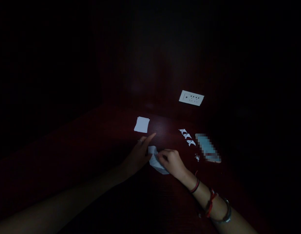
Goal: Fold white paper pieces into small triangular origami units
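In the dim head view, a creased piece of pale paper [157, 165] lies on the dark red table between my hands. My right hand [173, 162] bends its fingers over the paper's right part, with thumb and fingertips pinched on it. At the paper's left edge is my left hand [140, 152], its index finger stretched forward and its thumb apart, near or touching the paper. A ring shows on one left finger. Beyond that hand sits a small stack of white square sheets [142, 124].
Several small folded white paper pieces [187, 137] form a slanting row to the right. Tiny white scraps [197, 158] lie nearer me. Beside them is a phone [207, 148] with a blurred screen. A white socket panel [191, 97] is on the back wall. The surroundings are very dark.
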{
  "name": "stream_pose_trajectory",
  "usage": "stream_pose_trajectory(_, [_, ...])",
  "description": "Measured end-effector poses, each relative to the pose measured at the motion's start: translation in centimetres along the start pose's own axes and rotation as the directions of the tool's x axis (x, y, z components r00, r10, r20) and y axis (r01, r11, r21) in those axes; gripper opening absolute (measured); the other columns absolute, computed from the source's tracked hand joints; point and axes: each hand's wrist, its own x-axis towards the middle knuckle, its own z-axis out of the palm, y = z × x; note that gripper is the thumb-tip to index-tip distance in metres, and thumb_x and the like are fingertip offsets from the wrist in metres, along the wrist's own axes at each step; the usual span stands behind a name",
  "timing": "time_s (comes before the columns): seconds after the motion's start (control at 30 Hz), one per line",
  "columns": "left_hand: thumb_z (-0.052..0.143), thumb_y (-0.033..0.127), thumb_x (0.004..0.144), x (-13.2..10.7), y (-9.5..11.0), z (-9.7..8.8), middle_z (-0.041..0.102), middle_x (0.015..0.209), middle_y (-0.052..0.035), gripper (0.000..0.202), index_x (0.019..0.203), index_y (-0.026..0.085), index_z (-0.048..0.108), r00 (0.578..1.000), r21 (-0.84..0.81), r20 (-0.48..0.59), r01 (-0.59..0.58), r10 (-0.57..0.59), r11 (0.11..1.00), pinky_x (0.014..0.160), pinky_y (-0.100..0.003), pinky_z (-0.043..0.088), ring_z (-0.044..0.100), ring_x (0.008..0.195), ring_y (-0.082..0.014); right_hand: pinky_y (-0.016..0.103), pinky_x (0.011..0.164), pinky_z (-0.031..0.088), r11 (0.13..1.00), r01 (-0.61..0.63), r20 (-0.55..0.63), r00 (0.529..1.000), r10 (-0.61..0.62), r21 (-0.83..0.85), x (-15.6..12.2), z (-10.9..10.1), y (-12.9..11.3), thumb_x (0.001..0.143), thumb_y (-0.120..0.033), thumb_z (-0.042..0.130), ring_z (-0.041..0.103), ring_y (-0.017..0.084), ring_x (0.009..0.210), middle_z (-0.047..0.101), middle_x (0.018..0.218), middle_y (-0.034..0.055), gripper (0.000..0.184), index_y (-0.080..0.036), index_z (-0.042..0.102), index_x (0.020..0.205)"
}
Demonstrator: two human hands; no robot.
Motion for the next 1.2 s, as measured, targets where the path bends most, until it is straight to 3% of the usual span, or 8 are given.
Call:
stream_pose_trajectory(0.13, [0.051, 0.007, 0.064, -0.2, 0.1, 0.4, 0.036, 0.109, -0.0039, 0.077, 0.128, 0.031, 0.017, 0.998, -0.079, 0.054, -0.002, 0.006, 0.997, 0.065, -0.025, 0.045, 0.045, 0.085, -0.0164, 0.018, 0.045, 0.03, 0.985, -0.153, -0.029, 0.987, 0.156, 0.08, 0.5, 0.1, 0.5, 0.076, -0.025, 0.044, 0.044, 0.008, 0.046, 0.051, 0.049, -0.0021, 0.027, -0.014, 0.058, 0.056])
stream_pose_trajectory(0.33, [0.048, 0.003, 0.063, -0.4, 0.4, 0.4, 0.032, 0.115, -0.0034, 0.079, 0.128, 0.035, 0.015, 0.996, -0.108, 0.092, -0.009, 0.019, 0.994, 0.066, -0.024, 0.047, 0.047, 0.084, -0.0142, 0.017, 0.044, 0.028, 0.974, -0.2, -0.042, 0.978, 0.205, 0.108, 0.6, 0.1, 1.2, 0.075, -0.025, 0.042, 0.04, 0.007, 0.043, 0.047, 0.044, -0.0033, 0.028, -0.014, 0.054, 0.052])
stream_pose_trajectory(0.53, [0.046, 0.002, 0.065, -0.3, 0.2, 0.6, 0.036, 0.11, -0.0048, 0.079, 0.129, 0.033, 0.012, 0.994, -0.063, 0.091, -0.055, 0.061, 0.996, 0.062, -0.024, 0.046, 0.049, 0.07, -0.0093, 0.018, 0.043, 0.027, 0.973, -0.189, -0.028, 0.981, 0.194, 0.129, 0.5, 0.3, 1.5, 0.076, -0.027, 0.04, 0.039, 0.007, 0.042, 0.045, 0.042, -0.0038, 0.029, -0.014, 0.054, 0.053])
stream_pose_trajectory(0.9, [0.049, 0.006, 0.067, -0.6, 0.2, 0.7, 0.039, 0.111, -0.0058, 0.079, 0.13, 0.031, 0.009, 0.98, -0.034, 0.141, -0.136, 0.139, 0.99, 0.072, -0.03, 0.045, 0.05, 0.079, -0.0133, 0.018, 0.045, 0.028, 0.981, -0.138, -0.011, 0.99, 0.141, 0.134, 0.5, 0.1, 1.7, 0.077, -0.027, 0.039, 0.039, 0.007, 0.045, 0.046, 0.047, -0.0033, 0.029, -0.014, 0.056, 0.057])
stream_pose_trajectory(1.2, [0.048, 0.005, 0.067, -0.7, -0.4, 1.2, 0.033, 0.119, -0.0072, 0.079, 0.13, 0.031, 0.007, 0.978, -0.064, 0.141, -0.148, 0.155, 0.987, 0.07, -0.027, 0.047, 0.052, 0.079, -0.0127, 0.019, 0.05, 0.028, 0.992, -0.052, 0.051, 0.998, 0.046, 0.116, 0.5, 0.1, 2.3, 0.073, -0.022, 0.045, 0.041, 0.008, 0.053, 0.045, 0.054, -0.0025, 0.023, -0.014, 0.051, 0.052])
